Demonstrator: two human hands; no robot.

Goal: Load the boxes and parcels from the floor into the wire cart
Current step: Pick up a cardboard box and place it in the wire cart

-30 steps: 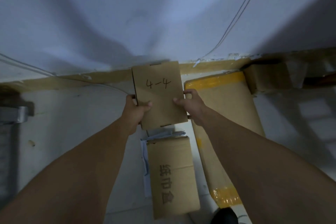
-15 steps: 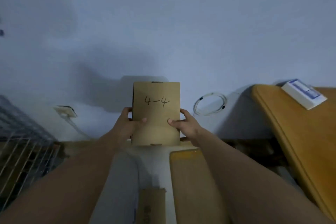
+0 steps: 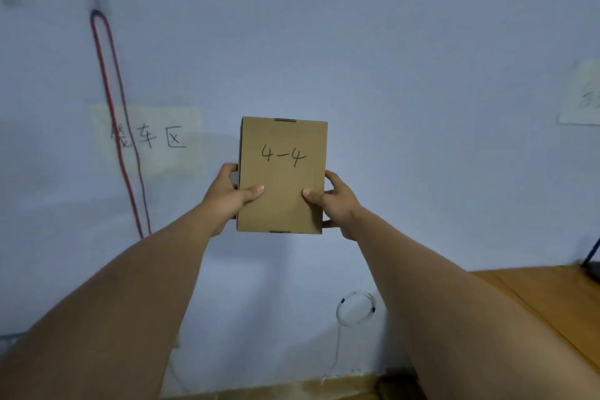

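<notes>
Pale blue wall fills the background; the small flat brown cardboard box marked "4-4" is held up before it, left hand and right hand gripping its sides. No wire cart is visible, so a blind swing risks dropping it
</notes>
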